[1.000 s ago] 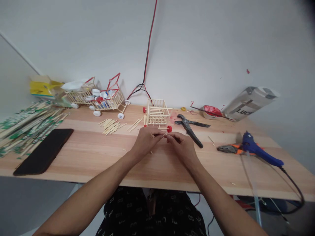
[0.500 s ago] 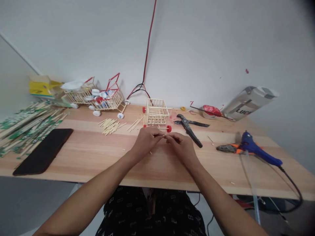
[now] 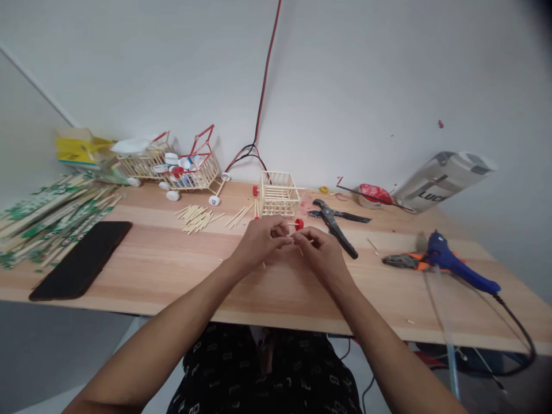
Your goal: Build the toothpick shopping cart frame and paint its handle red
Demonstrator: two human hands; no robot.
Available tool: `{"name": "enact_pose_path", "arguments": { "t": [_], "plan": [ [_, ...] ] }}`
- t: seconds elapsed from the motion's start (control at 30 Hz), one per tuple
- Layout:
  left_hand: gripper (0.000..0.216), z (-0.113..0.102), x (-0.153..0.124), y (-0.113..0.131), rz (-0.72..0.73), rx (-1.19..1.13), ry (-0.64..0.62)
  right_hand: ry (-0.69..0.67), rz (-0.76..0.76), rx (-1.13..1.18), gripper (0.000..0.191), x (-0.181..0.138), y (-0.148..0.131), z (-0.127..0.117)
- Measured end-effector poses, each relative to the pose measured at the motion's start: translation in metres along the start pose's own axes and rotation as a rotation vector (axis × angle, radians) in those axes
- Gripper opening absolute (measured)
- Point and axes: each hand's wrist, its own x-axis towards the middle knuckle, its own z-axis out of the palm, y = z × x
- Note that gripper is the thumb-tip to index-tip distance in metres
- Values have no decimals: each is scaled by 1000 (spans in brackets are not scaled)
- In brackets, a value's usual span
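Note:
My left hand point(image 3: 257, 240) and my right hand point(image 3: 321, 253) meet over the middle of the wooden table point(image 3: 172, 270), fingertips pinched together on a thin wooden stick point(image 3: 297, 244). Just behind the hands stands a small cart frame point(image 3: 278, 201) built of light sticks, with a red wheel point(image 3: 299, 223) on a stick axle at its front. Loose cut sticks point(image 3: 196, 218) lie left of the frame.
Black cutters point(image 3: 334, 221) lie right of the cart frame. A blue glue gun point(image 3: 457, 267) rests on orange pliers point(image 3: 403, 261) at the right. Finished stick carts point(image 3: 185, 169) stand at the back left, wrapped chopsticks point(image 3: 47, 215) and a black phone point(image 3: 81, 259) at the left.
Both hands stay together on the stick, with small finger movements. The view has shifted slightly.

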Motion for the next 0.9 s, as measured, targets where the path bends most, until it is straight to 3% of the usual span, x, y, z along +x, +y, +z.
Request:
{"name": "enact_pose_path", "arguments": {
  "t": [0.17,0.33,0.47,0.6,0.9],
  "plan": [
    [6,-6,3,-4,12,-43,10,41,86,65,25,1,3,-1],
    [31,-19,8,-14,-55,-231,104,235,170,147,28,2,1,-7],
    [37,-20,8,-17,-119,-329,107,352,120,113,29,3,-2,-13],
    [34,-15,7,-15,-148,-318,93,374,86,106,28,3,0,-14],
    [25,-9,6,-16,-86,-213,194,350,100,97,27,2,-4,-11]
  ]
}}
